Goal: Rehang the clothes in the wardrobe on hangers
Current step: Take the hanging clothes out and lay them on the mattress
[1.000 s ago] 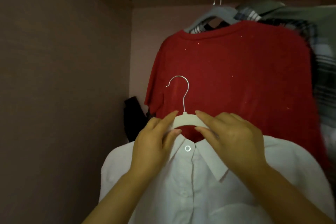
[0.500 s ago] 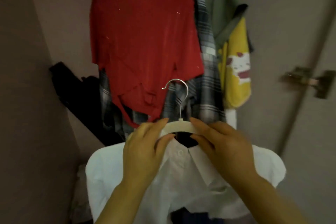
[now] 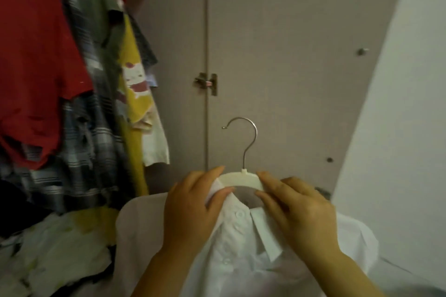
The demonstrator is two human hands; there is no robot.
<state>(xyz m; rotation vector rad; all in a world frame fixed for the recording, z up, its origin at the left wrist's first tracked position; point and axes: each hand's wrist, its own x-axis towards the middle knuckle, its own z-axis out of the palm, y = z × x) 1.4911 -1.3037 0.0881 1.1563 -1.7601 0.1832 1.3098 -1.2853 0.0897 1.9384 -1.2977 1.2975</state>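
- Wardrobe door panels [image 3: 277,55], grey-brown, with a metal hinge [image 3: 207,83]: behind and above the hanger.
- Hanger [image 3: 239,179], cream, metal hook [image 3: 248,142] upright.
- White shirt [image 3: 236,248]: draped on the hanger, collar just below it.
- Left hand [image 3: 190,207]: thumb and fingers pinch the hanger's left end together with the collar.
- Right hand [image 3: 299,210]: thumb and fingers pinch the hanger's right end.
- Red top [image 3: 31,43], plaid shirt [image 3: 79,147], yellow garment [image 3: 135,94]: hanging well left of the hanger.
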